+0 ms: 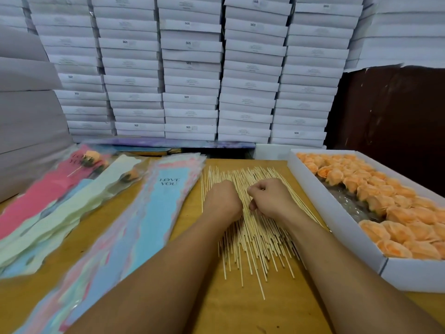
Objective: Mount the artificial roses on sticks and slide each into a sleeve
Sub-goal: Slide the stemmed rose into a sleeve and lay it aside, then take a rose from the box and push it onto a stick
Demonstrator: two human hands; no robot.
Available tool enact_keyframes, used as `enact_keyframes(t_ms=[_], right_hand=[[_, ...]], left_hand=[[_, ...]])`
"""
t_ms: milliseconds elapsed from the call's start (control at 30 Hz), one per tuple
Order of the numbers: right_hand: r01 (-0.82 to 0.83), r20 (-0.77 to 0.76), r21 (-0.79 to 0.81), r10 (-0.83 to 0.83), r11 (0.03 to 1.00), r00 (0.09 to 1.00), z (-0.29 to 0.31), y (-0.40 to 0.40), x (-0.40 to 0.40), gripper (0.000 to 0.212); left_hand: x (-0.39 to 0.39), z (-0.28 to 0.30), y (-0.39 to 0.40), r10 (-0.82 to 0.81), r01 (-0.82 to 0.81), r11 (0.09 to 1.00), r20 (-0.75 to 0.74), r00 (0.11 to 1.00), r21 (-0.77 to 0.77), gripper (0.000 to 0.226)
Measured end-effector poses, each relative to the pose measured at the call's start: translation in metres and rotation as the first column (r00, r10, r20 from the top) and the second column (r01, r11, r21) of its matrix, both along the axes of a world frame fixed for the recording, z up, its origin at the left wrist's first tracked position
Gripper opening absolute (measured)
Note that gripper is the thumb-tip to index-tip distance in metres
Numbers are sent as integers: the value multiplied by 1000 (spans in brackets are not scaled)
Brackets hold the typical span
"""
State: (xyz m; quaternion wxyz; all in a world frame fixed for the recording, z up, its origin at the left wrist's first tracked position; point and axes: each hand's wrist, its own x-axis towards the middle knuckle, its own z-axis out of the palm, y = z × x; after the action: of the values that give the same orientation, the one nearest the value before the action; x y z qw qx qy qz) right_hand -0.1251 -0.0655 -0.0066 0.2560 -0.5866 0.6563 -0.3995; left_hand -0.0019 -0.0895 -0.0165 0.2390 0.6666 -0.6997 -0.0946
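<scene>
A: Nearest are two bare forearms, running up to a left hand (222, 200) and a right hand (267, 197), both set on the loose heap of thin pale wooden sticks (250, 227) on the brown wooden table (231, 309).

B: Are the fingers gripping anything?

A: Both sets are curled under, knuckles up. They seem to be working a stick free, but I cannot tell whether either holds one.

B: And the roses?

A: The peach fabric roses (385, 213) fill a shallow white cardboard tray (337, 227) off the right knuckles, untouched. The pastel paper sleeves printed LOVE YOU (154, 213) lie just beyond the left knuckles; farther left, finished sleeved roses (89, 160).

B: So, stick-picking?

A: I judge so. Next: separate one stick, then reach right for a rose.
</scene>
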Motion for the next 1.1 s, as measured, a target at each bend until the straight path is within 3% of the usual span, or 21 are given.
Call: enact_keyframes(t_ms=[167, 400, 500, 967, 1100], right_hand=[[7, 1, 1, -7, 1000, 1000, 2, 0, 0, 23], [5, -10, 6, -5, 1000, 1000, 4, 1, 0, 23], [7, -16, 9, -7, 1000, 1000, 4, 2, -1, 26], [7, -37, 11, -6, 1000, 999, 8, 6, 1, 23], [7, -42, 12, -6, 1000, 999, 8, 7, 1, 23]], left_hand=[[-2, 3, -11, -6, 3, 1000, 90, 996, 29, 20], [-3, 10, -23, -3, -6, 995, 84, 996, 103, 13], [-2, 12, -27, -13, 4, 992, 67, 998, 130, 21], [9, 22, -26, 14, 2, 977, -74, 997, 212, 19], [15, 25, -18, 44, 6, 976, -224, 974, 219, 11]])
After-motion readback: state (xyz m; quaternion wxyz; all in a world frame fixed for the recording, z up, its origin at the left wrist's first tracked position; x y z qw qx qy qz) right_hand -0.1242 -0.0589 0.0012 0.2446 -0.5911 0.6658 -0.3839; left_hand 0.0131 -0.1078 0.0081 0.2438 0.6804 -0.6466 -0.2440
